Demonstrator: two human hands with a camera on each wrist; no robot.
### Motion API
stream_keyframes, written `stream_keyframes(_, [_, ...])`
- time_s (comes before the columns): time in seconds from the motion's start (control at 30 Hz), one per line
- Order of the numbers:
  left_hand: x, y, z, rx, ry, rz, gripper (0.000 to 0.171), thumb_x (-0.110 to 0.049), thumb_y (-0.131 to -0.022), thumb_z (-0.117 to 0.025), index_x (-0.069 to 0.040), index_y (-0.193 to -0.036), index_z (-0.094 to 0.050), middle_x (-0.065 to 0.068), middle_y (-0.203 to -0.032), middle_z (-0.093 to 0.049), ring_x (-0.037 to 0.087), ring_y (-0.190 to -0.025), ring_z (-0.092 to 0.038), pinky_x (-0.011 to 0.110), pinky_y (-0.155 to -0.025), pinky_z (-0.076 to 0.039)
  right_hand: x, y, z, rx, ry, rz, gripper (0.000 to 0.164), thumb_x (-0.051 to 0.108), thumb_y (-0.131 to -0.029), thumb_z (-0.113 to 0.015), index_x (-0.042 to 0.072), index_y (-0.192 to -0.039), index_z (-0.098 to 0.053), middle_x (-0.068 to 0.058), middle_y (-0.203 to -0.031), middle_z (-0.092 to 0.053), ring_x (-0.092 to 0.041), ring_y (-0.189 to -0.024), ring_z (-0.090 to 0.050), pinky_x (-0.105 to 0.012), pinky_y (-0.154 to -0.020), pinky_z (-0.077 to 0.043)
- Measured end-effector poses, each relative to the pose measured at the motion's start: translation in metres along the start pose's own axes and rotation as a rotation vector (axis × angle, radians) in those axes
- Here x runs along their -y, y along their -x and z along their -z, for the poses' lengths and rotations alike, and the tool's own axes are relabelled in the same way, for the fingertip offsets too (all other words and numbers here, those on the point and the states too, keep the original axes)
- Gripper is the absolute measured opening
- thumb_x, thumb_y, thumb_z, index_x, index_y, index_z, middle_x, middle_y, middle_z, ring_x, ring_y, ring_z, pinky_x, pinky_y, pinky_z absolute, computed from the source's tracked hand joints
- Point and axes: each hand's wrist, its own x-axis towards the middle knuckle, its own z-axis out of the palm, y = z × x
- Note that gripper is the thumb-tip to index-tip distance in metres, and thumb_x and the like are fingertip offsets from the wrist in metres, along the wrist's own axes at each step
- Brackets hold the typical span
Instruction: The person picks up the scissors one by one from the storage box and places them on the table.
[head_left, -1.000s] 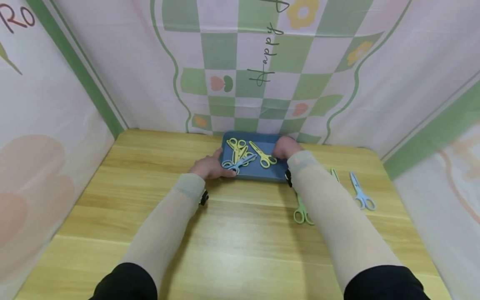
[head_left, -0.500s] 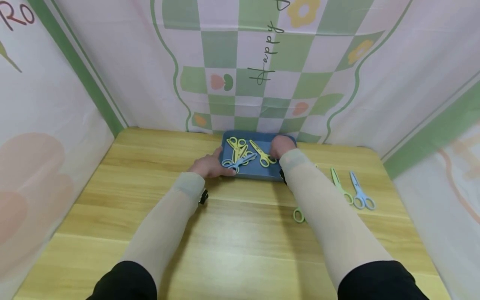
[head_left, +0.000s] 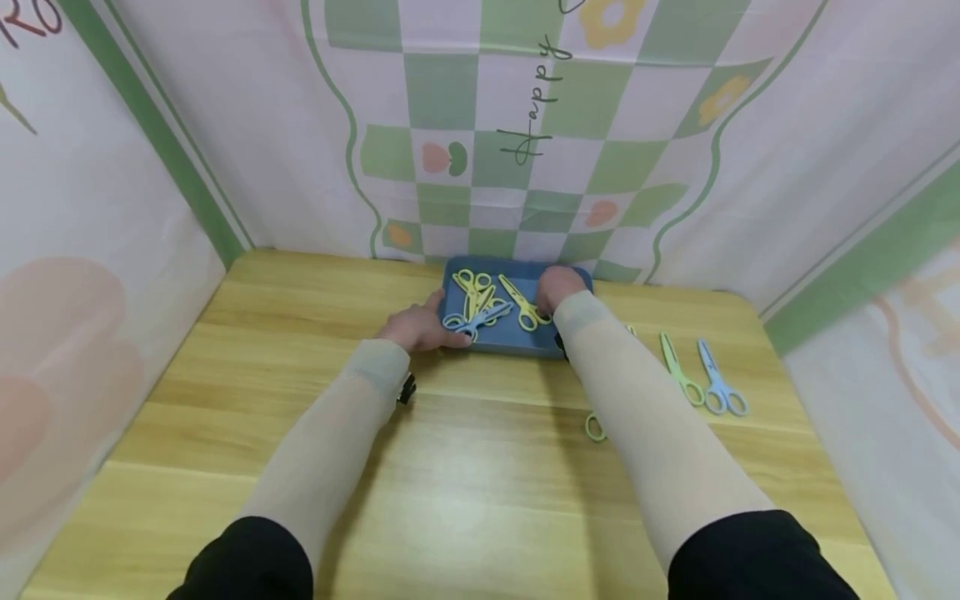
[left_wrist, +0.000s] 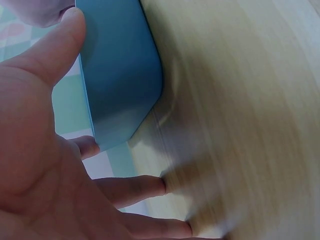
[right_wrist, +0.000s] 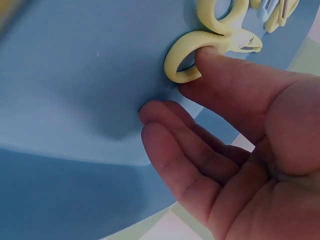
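Observation:
A blue tray [head_left: 517, 340] stands at the table's back edge with several yellow scissors [head_left: 472, 292] and blue scissors [head_left: 487, 317] heaped in its left part. My left hand [head_left: 423, 327] rests at its front left corner. In the left wrist view the thumb lies on the tray's rim, a fingertip touches the corner, and the other fingers stretch over the table. Inside the tray, my right hand [head_left: 558, 289] pinches a handle loop of a separate pair of yellow scissors [right_wrist: 172, 65] with thumb and finger. The remaining fingers bend near the tray floor.
Green scissors [head_left: 681, 371] and blue scissors [head_left: 722, 379] lie on the wooden table [head_left: 465, 467] at the right. Another green handle loop [head_left: 595, 427] shows beside my right forearm, which hides the rest. A patterned cloth [head_left: 442, 87] hangs right behind the tray.
My right hand has shifted left inside the tray to the handles of the yellow scissors. The green scissors beyond my right forearm now show more fully. My left hand stays at the corner.

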Motion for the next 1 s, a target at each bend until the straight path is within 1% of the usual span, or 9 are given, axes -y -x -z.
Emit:
stream_keyframes(0.23, [-0.001, -0.001, 0.002, 0.002, 0.013, 0.001, 0.118, -0.058, -0.079, -0.078, -0.03, -0.161, 0.001, 0.022, -0.158, -0.028, 0.043, -0.141, -0.03, 0.053, -0.111, -0.028, 0.001, 0.002, 0.008, 0.028, 0.03, 0.053, 0.022, 0.018, -0.088, -0.073, -0.003, -0.095, -0.072, -0.018, -0.109, -0.066, -0.031, -0.098, -0.06, -0.041, -0.088, -0.05])
stream_keyframes(0.4, [-0.001, 0.001, 0.001, 0.004, 0.012, -0.001, 0.117, -0.058, -0.08, -0.078, -0.03, -0.162, 0.001, 0.022, -0.158, -0.029, 0.043, -0.14, -0.031, 0.053, -0.111, -0.029, 0.002, 0.004, 0.011, 0.05, 0.035, 0.049, 0.023, 0.019, -0.088, -0.074, -0.001, -0.097, -0.073, -0.017, -0.11, -0.065, -0.03, -0.098, -0.06, -0.041, -0.088, -0.049])
stream_keyframes(0.53, [0.0, 0.0, 0.0, 0.003, 0.009, 0.002, 0.117, -0.058, -0.08, -0.077, -0.03, -0.161, 0.001, 0.022, -0.158, -0.03, 0.042, -0.14, -0.031, 0.053, -0.111, -0.029, 0.002, 0.002, 0.009, 0.056, 0.032, 0.045, 0.019, 0.017, -0.088, -0.073, -0.001, -0.094, -0.073, -0.016, -0.106, -0.066, -0.029, -0.096, -0.06, -0.04, -0.087, -0.05])
stream_keyframes(0.67, [0.001, -0.001, 0.0, 0.002, 0.006, 0.002, 0.117, -0.059, -0.08, -0.077, -0.031, -0.161, 0.002, 0.021, -0.158, -0.029, 0.042, -0.14, -0.03, 0.054, -0.111, -0.029, 0.004, 0.003, 0.008, 0.034, 0.076, 0.064, 0.015, 0.015, -0.088, -0.072, -0.001, -0.088, -0.072, -0.016, -0.102, -0.067, -0.03, -0.094, -0.062, -0.041, -0.086, -0.051])
stream_keyframes(0.7, [0.001, -0.002, 0.0, 0.002, 0.004, 0.002, 0.117, -0.059, -0.08, -0.077, -0.031, -0.161, 0.002, 0.021, -0.158, -0.029, 0.042, -0.14, -0.03, 0.054, -0.111, -0.029, 0.005, 0.005, 0.009, 0.025, 0.088, 0.07, 0.014, 0.014, -0.087, -0.071, 0.0, -0.085, -0.071, -0.015, -0.098, -0.067, -0.029, -0.091, -0.062, -0.04, -0.084, -0.052])
stream_keyframes(0.77, [0.001, -0.002, 0.0, 0.004, 0.0, 0.002, 0.117, -0.06, -0.079, -0.077, -0.031, -0.161, 0.002, 0.021, -0.158, -0.029, 0.043, -0.14, -0.03, 0.054, -0.111, -0.029, 0.006, 0.006, 0.009, 0.022, 0.103, 0.081, 0.013, 0.012, -0.087, -0.069, 0.0, -0.083, -0.07, -0.016, -0.097, -0.067, -0.03, -0.091, -0.063, -0.041, -0.083, -0.053])
stream_keyframes(0.9, [0.001, -0.003, -0.001, 0.007, -0.015, 0.001, 0.118, -0.061, -0.079, -0.077, -0.03, -0.161, 0.002, 0.022, -0.157, -0.031, 0.043, -0.139, -0.032, 0.053, -0.111, -0.029, 0.008, 0.011, 0.009, 0.02, 0.099, 0.095, 0.012, 0.01, -0.088, -0.065, 0.001, -0.081, -0.069, -0.015, -0.095, -0.067, -0.03, -0.09, -0.063, -0.042, -0.081, -0.053])
stream_keyframes(0.93, [0.001, -0.003, -0.001, 0.005, -0.016, 0.0, 0.118, -0.061, -0.079, -0.077, -0.03, -0.161, 0.002, 0.022, -0.157, -0.031, 0.043, -0.139, -0.033, 0.053, -0.111, -0.029, 0.008, 0.011, 0.008, 0.023, 0.097, 0.098, 0.012, 0.01, -0.089, -0.065, 0.0, -0.083, -0.069, -0.016, -0.098, -0.067, -0.03, -0.092, -0.063, -0.043, -0.083, -0.052])
stream_keyframes(1.0, [0.001, -0.003, -0.001, 0.001, -0.018, 0.0, 0.118, -0.061, -0.079, -0.076, -0.029, -0.161, 0.002, 0.022, -0.157, -0.031, 0.043, -0.139, -0.033, 0.053, -0.111, -0.03, 0.008, 0.014, 0.009, 0.012, 0.103, 0.108, 0.012, 0.009, -0.089, -0.064, 0.001, -0.081, -0.068, -0.015, -0.096, -0.066, -0.03, -0.091, -0.062, -0.043, -0.082, -0.052])
